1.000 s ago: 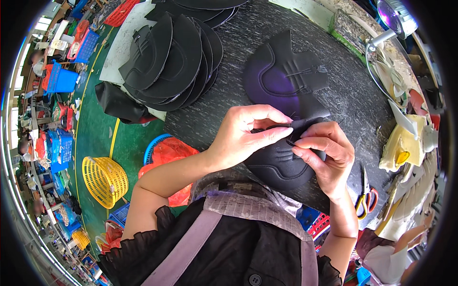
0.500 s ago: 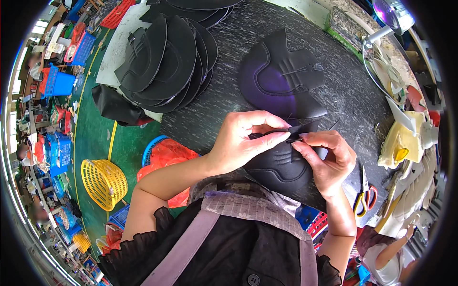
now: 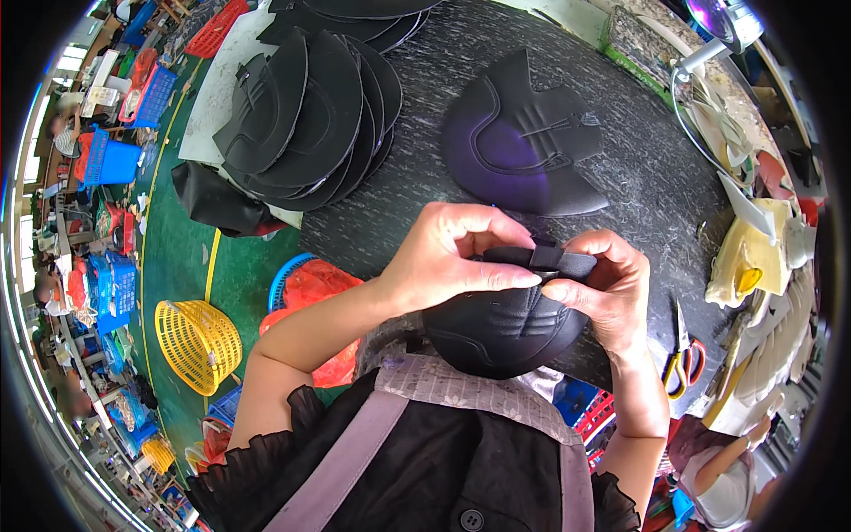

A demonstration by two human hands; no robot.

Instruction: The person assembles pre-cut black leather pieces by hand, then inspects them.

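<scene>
Both my hands hold one black shoe upper piece (image 3: 501, 328) at the near edge of the dark worktable (image 3: 656, 177). My left hand (image 3: 448, 257) pinches its top edge from the left with thumb and fingers. From the right, my right hand (image 3: 603, 288) grips the same folded top strip. The rounded lower part of the piece hangs toward my chest. A second upper piece (image 3: 523, 146), black with a purple sheen, lies flat on the table just beyond my hands.
A fanned stack of black cut pieces (image 3: 306, 115) lies at the table's far left. Scissors with orange and yellow handles (image 3: 683, 355) rest by the right edge. A yellow basket (image 3: 199, 341) and an orange bag (image 3: 319, 293) sit on the green floor. Another person (image 3: 722, 465) is at lower right.
My hands have drawn the piece nearer to me and turned its top strip up; the fingers have closed along that strip. The piece on the table has not moved.
</scene>
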